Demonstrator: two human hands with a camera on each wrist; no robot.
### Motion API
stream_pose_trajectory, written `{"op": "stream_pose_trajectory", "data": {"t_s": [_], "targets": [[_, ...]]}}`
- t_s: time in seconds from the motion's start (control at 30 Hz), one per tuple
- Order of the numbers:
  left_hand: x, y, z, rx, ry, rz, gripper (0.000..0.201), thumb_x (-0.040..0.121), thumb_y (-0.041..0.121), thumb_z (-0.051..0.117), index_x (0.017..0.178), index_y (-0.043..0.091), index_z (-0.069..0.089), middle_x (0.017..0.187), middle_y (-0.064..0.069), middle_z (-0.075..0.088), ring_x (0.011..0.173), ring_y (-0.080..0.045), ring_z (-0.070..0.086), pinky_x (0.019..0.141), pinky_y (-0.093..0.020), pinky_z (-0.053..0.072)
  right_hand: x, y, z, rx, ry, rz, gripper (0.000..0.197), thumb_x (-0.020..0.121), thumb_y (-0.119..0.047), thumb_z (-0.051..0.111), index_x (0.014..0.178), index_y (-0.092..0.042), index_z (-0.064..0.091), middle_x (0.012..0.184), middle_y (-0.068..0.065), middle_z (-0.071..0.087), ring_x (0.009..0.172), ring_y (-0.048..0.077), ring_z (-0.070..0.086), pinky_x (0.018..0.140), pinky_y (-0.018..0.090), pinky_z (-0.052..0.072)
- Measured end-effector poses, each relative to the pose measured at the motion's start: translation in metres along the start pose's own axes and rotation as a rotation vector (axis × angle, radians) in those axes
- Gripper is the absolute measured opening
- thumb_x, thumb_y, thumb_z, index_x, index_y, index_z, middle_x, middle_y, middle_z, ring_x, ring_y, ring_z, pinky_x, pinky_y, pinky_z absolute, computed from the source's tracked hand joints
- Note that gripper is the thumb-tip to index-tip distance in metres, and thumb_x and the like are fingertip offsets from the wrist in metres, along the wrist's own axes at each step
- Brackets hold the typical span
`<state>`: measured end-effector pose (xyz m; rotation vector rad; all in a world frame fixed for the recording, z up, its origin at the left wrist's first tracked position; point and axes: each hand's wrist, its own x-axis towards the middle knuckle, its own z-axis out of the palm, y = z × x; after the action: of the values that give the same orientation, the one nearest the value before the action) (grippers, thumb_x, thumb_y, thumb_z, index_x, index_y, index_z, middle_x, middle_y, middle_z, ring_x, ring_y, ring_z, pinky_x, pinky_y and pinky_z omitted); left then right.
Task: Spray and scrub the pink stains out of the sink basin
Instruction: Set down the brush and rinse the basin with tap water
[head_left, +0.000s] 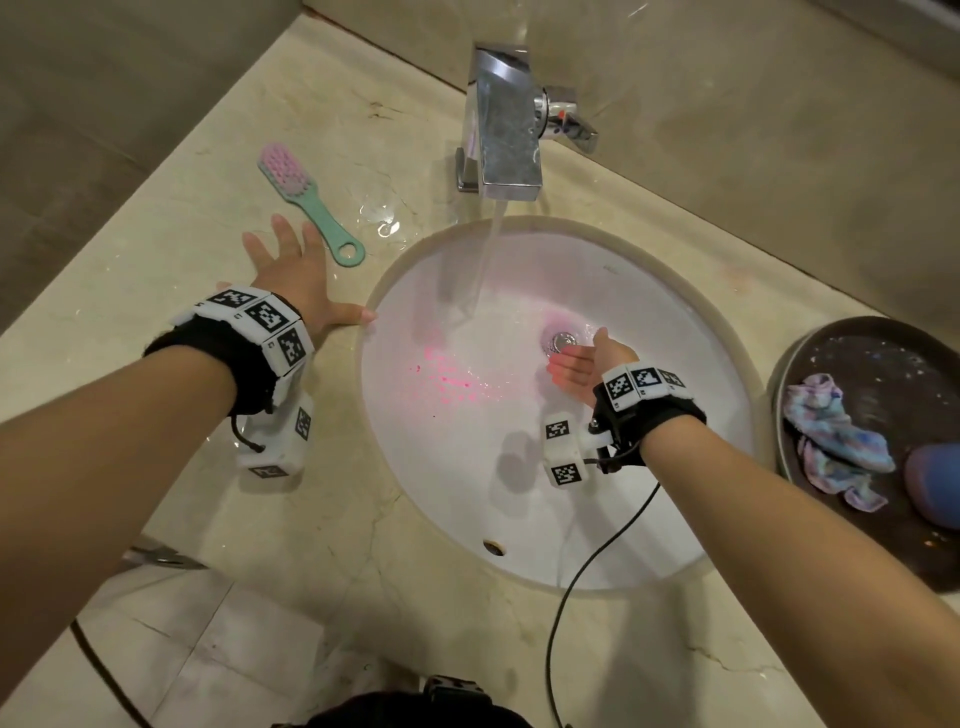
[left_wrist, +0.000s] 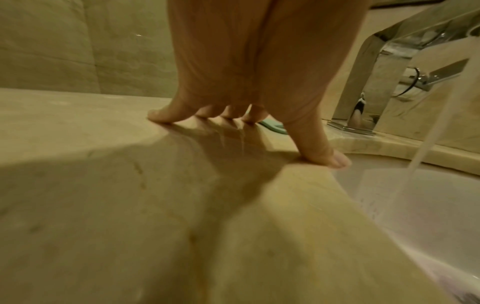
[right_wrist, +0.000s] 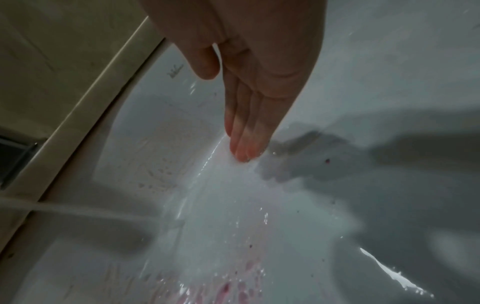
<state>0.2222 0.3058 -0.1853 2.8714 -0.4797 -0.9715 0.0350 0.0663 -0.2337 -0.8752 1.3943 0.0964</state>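
The white sink basin has pink stains left of the drain, with more pink around the drain. Water runs from the chrome faucet into the basin. My right hand is inside the basin by the drain, fingers straight and together, tips touching the wet surface, holding nothing. My left hand rests flat on the counter left of the basin, fingers spread, thumb at the rim. A green-handled brush with pink bristles lies on the counter just beyond my left hand.
A dark round tray at the right holds a crumpled multicoloured cloth and a blue rounded object. A water puddle lies beside the faucet. The beige marble counter meets walls at the back and left.
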Motion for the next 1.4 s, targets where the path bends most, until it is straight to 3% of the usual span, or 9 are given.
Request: {"op": "stream_pose_trajectory", "data": {"t_s": [0.07,0.13,0.3,0.53,0.67,0.8,1.07,1.3,1.4], "targets": [[0.001,-0.002,0.001,0.001,0.003,0.002,0.121,0.072,0.057,0.068,0.148,0.015,-0.015,0.155,-0.009,-0.022,0.140,-0.040,-0.018,0.104,-0.072,0.011,0.001,0.002,-0.009,0.011,0.004,-0.010,0.061,0.100,-0.045,0.019,0.092,0.002,0.057,0.123,0.020,0.059,0.086,0.029,0.062,0.077,0.037,0.050],[0.002,-0.003,0.001,0.004,0.008,0.010,0.121,0.072,0.057,0.068,0.148,0.015,-0.015,0.154,-0.010,-0.022,0.140,-0.041,-0.018,0.105,-0.070,0.013,0.000,0.004,-0.017,0.020,0.011,-0.004,0.059,0.101,-0.044,0.018,0.083,0.000,0.054,0.126,0.020,0.058,0.100,0.032,0.062,0.084,0.038,0.047],[0.002,-0.004,0.002,0.002,0.021,0.014,0.121,0.071,0.058,0.068,0.149,0.014,-0.014,0.155,-0.012,-0.021,0.140,-0.042,-0.017,0.105,-0.070,0.013,0.000,0.012,-0.031,0.039,0.017,0.015,0.062,0.102,-0.042,0.016,0.126,0.007,0.047,0.131,0.021,0.053,0.120,0.033,0.053,0.089,0.038,0.044],[0.003,-0.004,0.003,0.002,0.029,0.013,0.120,0.072,0.057,0.068,0.149,0.014,-0.013,0.155,-0.012,-0.020,0.140,-0.042,-0.017,0.104,-0.072,0.010,-0.002,0.015,-0.018,0.077,-0.015,-0.011,0.060,0.101,-0.042,0.022,0.123,0.005,0.051,0.129,0.021,0.056,0.117,0.034,0.056,0.090,0.038,0.048],[0.003,-0.003,0.002,0.000,0.028,0.015,0.122,0.071,0.057,0.070,0.149,0.014,-0.013,0.155,-0.013,-0.019,0.139,-0.043,-0.016,0.105,-0.070,0.012,-0.009,0.004,0.004,0.235,-0.201,-0.025,0.059,0.100,-0.044,0.022,0.140,-0.004,0.038,0.146,0.023,0.032,0.134,0.040,0.034,0.111,0.038,0.033],[-0.001,-0.001,0.001,0.003,0.026,-0.001,0.119,0.072,0.056,0.069,0.149,0.015,-0.012,0.155,-0.010,-0.019,0.141,-0.040,-0.016,0.102,-0.074,0.010,-0.011,-0.010,0.037,0.189,-0.268,-0.065,0.062,0.101,-0.042,0.023,0.129,0.008,0.045,0.133,0.024,0.050,0.120,0.035,0.053,0.093,0.037,0.047],[-0.003,0.000,0.000,-0.018,0.004,-0.005,0.118,0.072,0.057,0.068,0.149,0.016,-0.011,0.155,-0.007,-0.023,0.141,-0.037,-0.019,0.100,-0.075,0.008,-0.012,-0.021,0.085,0.102,-0.354,-0.080,0.065,0.101,-0.044,0.019,0.132,0.008,0.042,0.133,0.023,0.050,0.121,0.034,0.052,0.091,0.035,0.047],[-0.005,0.002,-0.003,-0.021,-0.012,-0.012,0.119,0.072,0.056,0.068,0.149,0.016,-0.013,0.155,-0.007,-0.023,0.141,-0.038,-0.019,0.101,-0.075,0.007,-0.007,-0.023,0.093,-0.013,-0.224,-0.074,0.060,0.101,-0.041,0.022,0.123,0.007,0.051,0.126,0.021,0.056,0.114,0.033,0.057,0.085,0.037,0.049],[-0.005,0.003,-0.003,-0.023,-0.008,-0.011,0.119,0.072,0.055,0.069,0.149,0.016,-0.012,0.155,-0.007,-0.023,0.141,-0.038,-0.018,0.101,-0.075,0.008,-0.004,-0.015,0.084,-0.123,-0.132,-0.077,0.054,0.102,-0.038,0.026,0.108,0.006,0.056,0.121,0.020,0.059,0.110,0.034,0.060,0.084,0.038,0.050]]}}
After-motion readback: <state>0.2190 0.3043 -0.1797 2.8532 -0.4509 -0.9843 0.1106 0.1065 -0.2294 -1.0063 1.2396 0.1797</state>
